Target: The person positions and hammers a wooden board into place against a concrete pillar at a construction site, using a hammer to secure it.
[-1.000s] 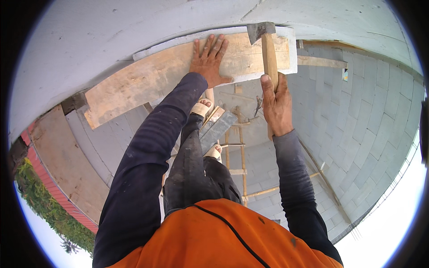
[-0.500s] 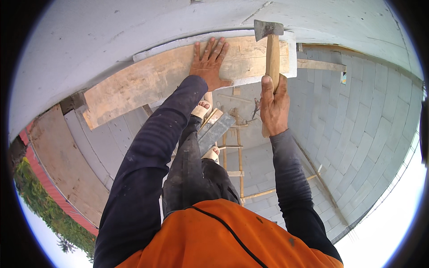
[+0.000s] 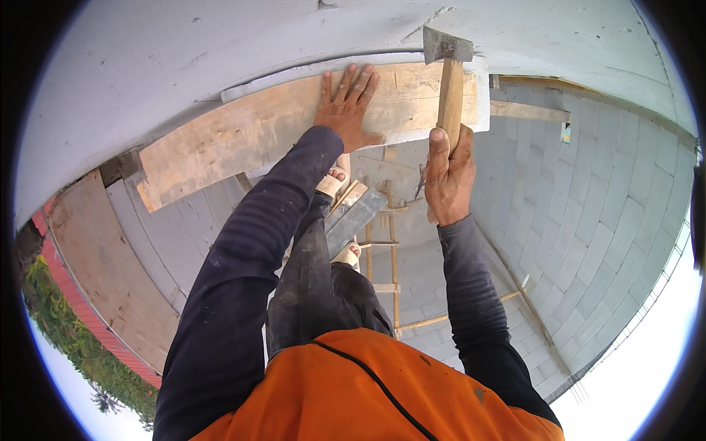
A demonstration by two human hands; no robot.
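Observation:
My left hand is open, fingers spread, pressed on a pale wooden plank that lies along a grey concrete face. A white board shows behind the plank's edges. My right hand is closed round the wooden handle of a small axe, its dull metal head raised at the plank's upper right edge.
Below, my sandalled feet are by narrow boards above bamboo scaffolding. A grey block wall rises on the right, with a protruding batten. At left are a weathered panel, red corrugated sheeting and greenery.
Since a second ago the axe head has shifted slightly right, my right hand remaining round the handle. My left hand stays on the plank, a little lower in the picture.

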